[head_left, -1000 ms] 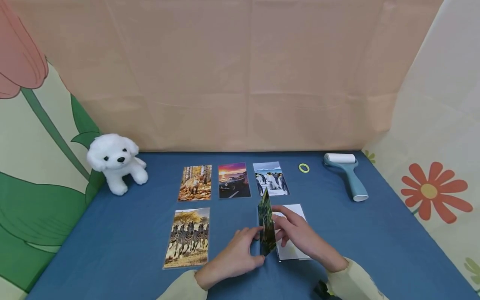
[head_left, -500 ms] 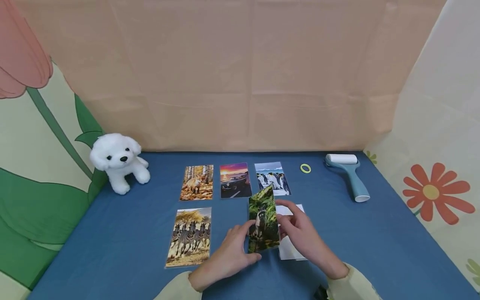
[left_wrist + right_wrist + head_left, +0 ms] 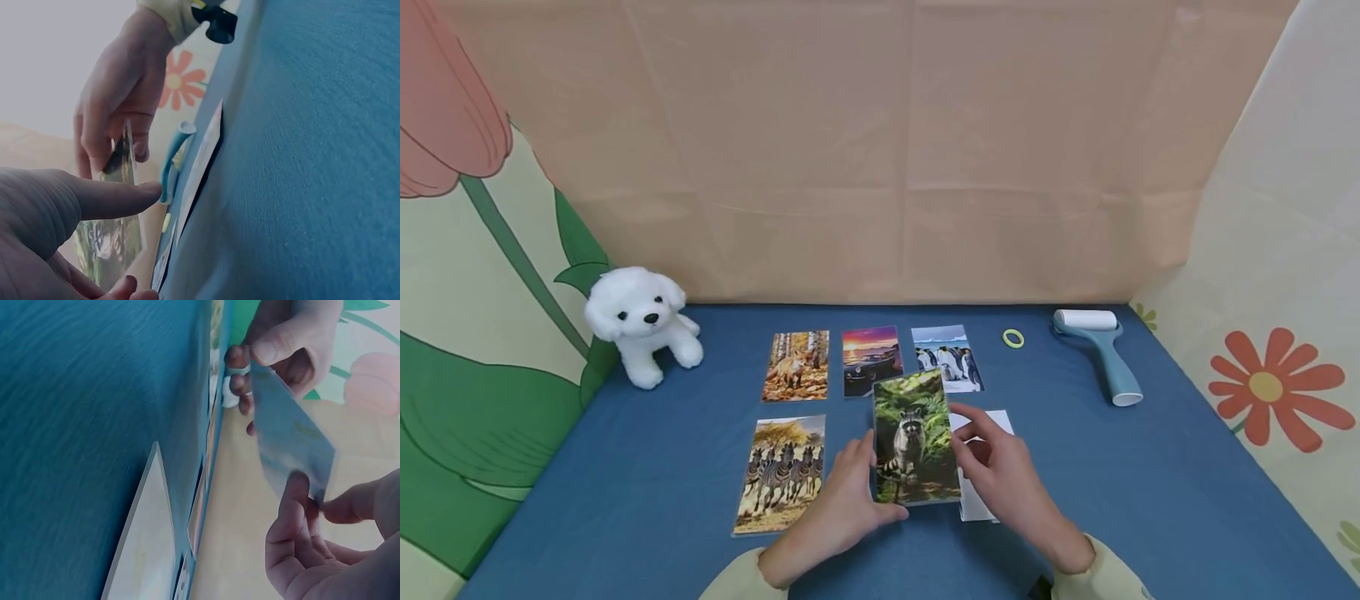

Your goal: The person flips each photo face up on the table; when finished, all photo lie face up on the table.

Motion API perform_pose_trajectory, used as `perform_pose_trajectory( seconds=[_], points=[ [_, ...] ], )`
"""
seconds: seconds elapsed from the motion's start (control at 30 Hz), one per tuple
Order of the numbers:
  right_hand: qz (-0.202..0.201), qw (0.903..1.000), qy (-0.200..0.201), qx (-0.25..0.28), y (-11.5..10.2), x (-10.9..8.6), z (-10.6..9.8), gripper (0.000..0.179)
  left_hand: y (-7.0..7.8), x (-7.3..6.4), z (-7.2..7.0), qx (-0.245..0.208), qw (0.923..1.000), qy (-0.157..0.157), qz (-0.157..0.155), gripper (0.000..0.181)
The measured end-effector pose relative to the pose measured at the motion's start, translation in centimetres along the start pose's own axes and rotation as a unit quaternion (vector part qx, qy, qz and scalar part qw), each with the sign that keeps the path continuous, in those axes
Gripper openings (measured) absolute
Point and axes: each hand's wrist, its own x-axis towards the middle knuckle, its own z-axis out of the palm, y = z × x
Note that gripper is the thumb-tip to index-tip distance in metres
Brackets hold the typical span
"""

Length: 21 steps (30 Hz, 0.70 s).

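Note:
A raccoon picture card (image 3: pixel 913 437) is held up off the blue table, its picture side toward the head camera. My left hand (image 3: pixel 846 504) grips its lower left edge between thumb and fingers. At the right edge, my right hand (image 3: pixel 1000 467) pinches it with thumb and fingertip. The right wrist view shows the pale back of the raccoon card (image 3: pixel 290 431). Partly hidden behind the right hand, a white-backed stack of cards (image 3: pixel 976 504) lies on the table. Left of the left hand lies a zebra card (image 3: pixel 782 475), picture up.
A fox card (image 3: pixel 795 367), a car card (image 3: pixel 871 358) and a penguin card (image 3: pixel 947 358) form a row at the back of the table (image 3: pixel 662 475). A yellow-green ring (image 3: pixel 1012 338) and a lint roller (image 3: pixel 1101 354) lie right; a white plush dog (image 3: pixel 643 325) sits left.
The raccoon card has turned from nearly edge-on to face the head camera and moved left. Both hands keep hold of it, the left hand shifting slightly left.

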Motion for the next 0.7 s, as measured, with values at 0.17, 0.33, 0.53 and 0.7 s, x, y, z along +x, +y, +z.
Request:
perform_pose_trajectory(
  seconds=[0.17,0.33,0.53,0.7],
  points=[
    [-0.018,0.9993,-0.003,-0.031,0.1,-0.1,0.4,0.051,-0.1,-0.4,-0.2,-0.010,0.9998,0.015,-0.002,0.114],
    [-0.017,0.9979,-0.042,-0.047,0.0,-0.2,0.5,0.068,-0.3,-0.7,-0.3,-0.015,0.9992,0.036,0.004,0.114],
    [-0.034,0.9915,-0.108,-0.065,0.1,-0.2,0.7,0.094,-0.7,-1.2,-0.3,0.008,0.9983,0.056,0.015,0.114],
    [-0.047,0.9826,-0.137,-0.116,0.2,-0.2,1.0,0.105,-0.8,-1.7,-0.3,0.028,0.9975,0.063,0.013,0.113]
  ],
)
